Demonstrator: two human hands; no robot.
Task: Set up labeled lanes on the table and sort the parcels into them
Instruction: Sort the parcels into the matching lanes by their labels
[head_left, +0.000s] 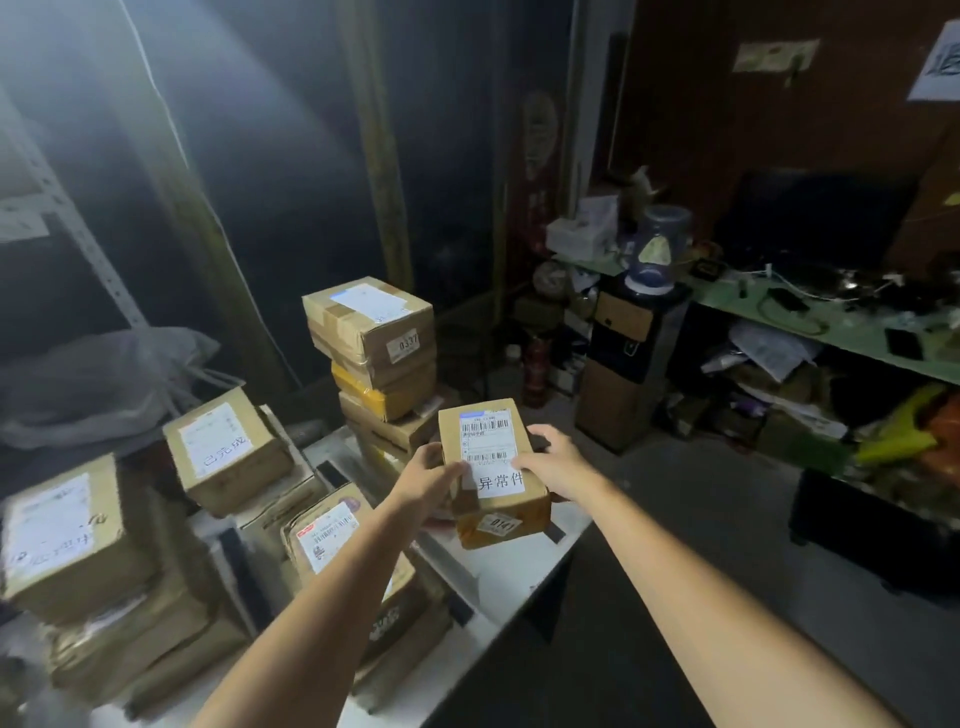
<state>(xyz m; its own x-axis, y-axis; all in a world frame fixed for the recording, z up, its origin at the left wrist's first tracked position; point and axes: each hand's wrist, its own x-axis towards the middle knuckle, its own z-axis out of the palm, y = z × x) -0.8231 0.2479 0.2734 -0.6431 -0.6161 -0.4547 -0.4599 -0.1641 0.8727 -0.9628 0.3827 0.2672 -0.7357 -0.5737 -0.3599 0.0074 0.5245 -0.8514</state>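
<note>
**Both hands on a labelled parcel at the counter's right edge**

At centre frame, the left hand (434, 475) and right hand (551, 460) grip a small cardboard parcel (493, 499) from either side, fingers closed against it. A white paper label (500, 480) lies on its top. The parcel sits over the white counter (511, 564). A stack of boxes (379, 358) rises just behind; more parcels (228, 449) fill the lower left.

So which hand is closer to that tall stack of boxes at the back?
The left hand. It holds the near box's left side, just below the stack. The right hand holds the other side, farther away.
</note>
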